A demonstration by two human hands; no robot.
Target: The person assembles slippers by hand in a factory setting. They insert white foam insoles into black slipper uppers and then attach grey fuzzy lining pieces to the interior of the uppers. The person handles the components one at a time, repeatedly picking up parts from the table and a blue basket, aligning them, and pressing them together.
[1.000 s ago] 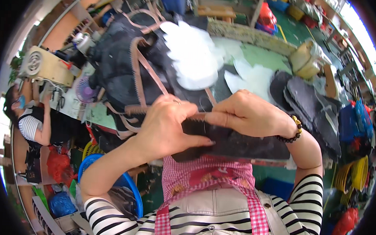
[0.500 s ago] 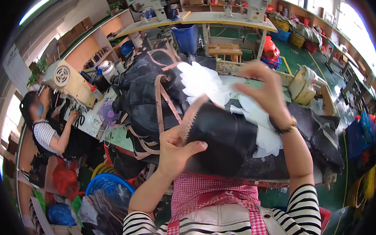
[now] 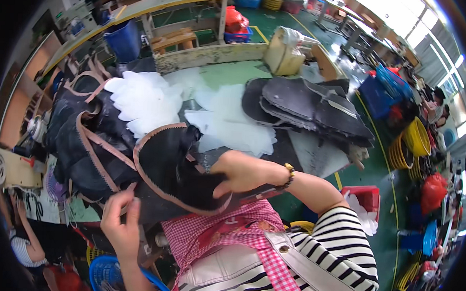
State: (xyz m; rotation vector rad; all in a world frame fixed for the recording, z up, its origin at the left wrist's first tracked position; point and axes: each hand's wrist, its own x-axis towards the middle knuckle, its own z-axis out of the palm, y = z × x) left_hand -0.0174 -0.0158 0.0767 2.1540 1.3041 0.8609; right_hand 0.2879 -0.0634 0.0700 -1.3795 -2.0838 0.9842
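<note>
My right hand [image 3: 245, 172] pinches a black shoe-upper-like piece [image 3: 162, 155], which curves open with a dark, soft inner side showing. Pinkish-brown zigzag trim [image 3: 153, 186] runs round its edge. My left hand [image 3: 120, 218] is just left of the piece's lower edge, fingers bent and a little apart, with nothing visible in them. Similar black pieces with zigzag trim [image 3: 92, 144] lie heaped at the left of the workbench. Beyond my right hand, thin white cut-outs [image 3: 234, 127] are spread out, and another fanned white pile [image 3: 141, 102] lies beside the heap.
Stacked dark flat shapes [image 3: 307, 102] lie at the bench's right, by a cream container [image 3: 285, 51]. A blue bin [image 3: 122, 39] stands behind. Below left is a blue basket [image 3: 105, 272]; a red crate [image 3: 363, 200] sits at right. Another person [image 3: 28, 240] works at far left.
My view has swung to the right. The right hand, raised and empty before, now grips the black piece. My left hand has come off it, and the piece has turned to show its inner side.
</note>
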